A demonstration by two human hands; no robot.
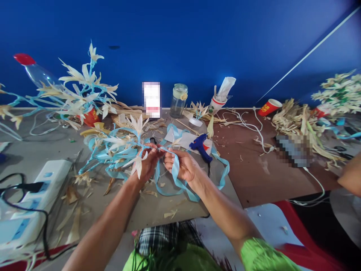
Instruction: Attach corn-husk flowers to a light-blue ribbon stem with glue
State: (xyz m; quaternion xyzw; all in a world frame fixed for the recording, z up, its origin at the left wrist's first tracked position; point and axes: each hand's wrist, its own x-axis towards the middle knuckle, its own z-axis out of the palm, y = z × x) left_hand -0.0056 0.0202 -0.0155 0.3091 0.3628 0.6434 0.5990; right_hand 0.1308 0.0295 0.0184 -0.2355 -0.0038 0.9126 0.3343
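Note:
Just in front of me, my left hand [149, 162] pinches the stem of a flower branch with pale corn-husk petals [137, 128]. My right hand [182, 165] is closed on a light blue ribbon [175, 171], which runs from the branch between my fingers. The ribbon's long tail loops down over the grey table and around to the right. Several more blue-wrapped stems with husk flowers [113, 142] lie left of my left hand. A blue glue gun [200, 147] rests on a white sheet [180, 138] beyond my right hand.
At left are a power strip [42, 195] and a tall flower arrangement [84, 81]. Along the blue wall stand a glass jar [178, 101] and a white cup [217, 105]. A tipped red cup [270, 107], a husk pile [293, 116] and another person's arm [351, 175] are at right.

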